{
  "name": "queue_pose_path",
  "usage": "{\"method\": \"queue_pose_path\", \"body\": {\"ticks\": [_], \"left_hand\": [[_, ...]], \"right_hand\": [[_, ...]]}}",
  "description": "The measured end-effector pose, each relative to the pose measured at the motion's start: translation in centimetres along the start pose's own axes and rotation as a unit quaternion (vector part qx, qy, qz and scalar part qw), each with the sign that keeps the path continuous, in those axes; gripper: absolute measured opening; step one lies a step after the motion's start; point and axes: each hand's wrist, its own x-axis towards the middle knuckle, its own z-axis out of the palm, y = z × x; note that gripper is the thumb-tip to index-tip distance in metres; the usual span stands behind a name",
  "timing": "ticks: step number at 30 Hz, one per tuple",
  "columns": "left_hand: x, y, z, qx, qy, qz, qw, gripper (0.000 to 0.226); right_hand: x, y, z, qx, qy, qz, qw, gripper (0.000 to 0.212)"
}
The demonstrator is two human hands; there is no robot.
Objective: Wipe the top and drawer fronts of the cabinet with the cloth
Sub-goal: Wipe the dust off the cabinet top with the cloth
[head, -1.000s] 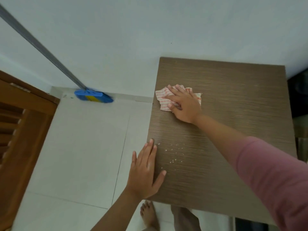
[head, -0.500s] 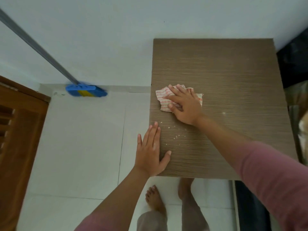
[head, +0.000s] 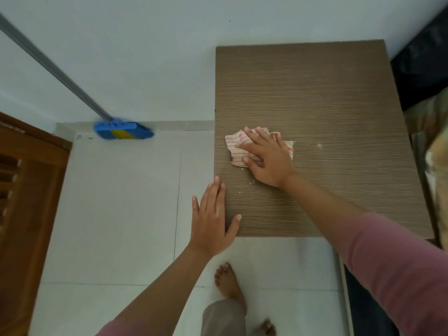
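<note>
Cloth (head: 238, 147) is pressed flat under the right hand (head: 268, 160) to rub crumbs off the cabinet (head: 327, 93); left hand (head: 211, 219), fingers straight, steadies its edge.

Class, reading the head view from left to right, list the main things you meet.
wooden door → blue broom head → left hand → cloth → right hand → white speck on the cabinet top
</note>
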Motion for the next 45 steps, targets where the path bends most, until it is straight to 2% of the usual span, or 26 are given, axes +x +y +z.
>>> {"method": "queue_pose_path", "body": {"ticks": [10,37,40,45], "left_hand": [[0.0,-0.8,1.3,-0.029,0.048,0.036,0.998,0.074],[-0.3,-0.9,1.2,-0.003,0.062,0.054,0.997,0.071],[-0.3,-0.9,1.1,0.004,0.066,0.055,0.996,0.071],[-0.3,-0.8,1.1,0.011,0.071,0.057,0.996,0.071]], "right_hand": [[-2.5,-0.2,0.5,-0.001,0.008,-0.022,1.0,0.036],[-15.9,-1.9,2.2,0.022,0.017,-0.032,0.999,0.034],[-17.6,-2.1,2.4,0.044,0.002,-0.027,0.999,0.036],[-20.6,-2.3,0.7,0.127,-0.098,-0.045,0.986,0.042]]}}
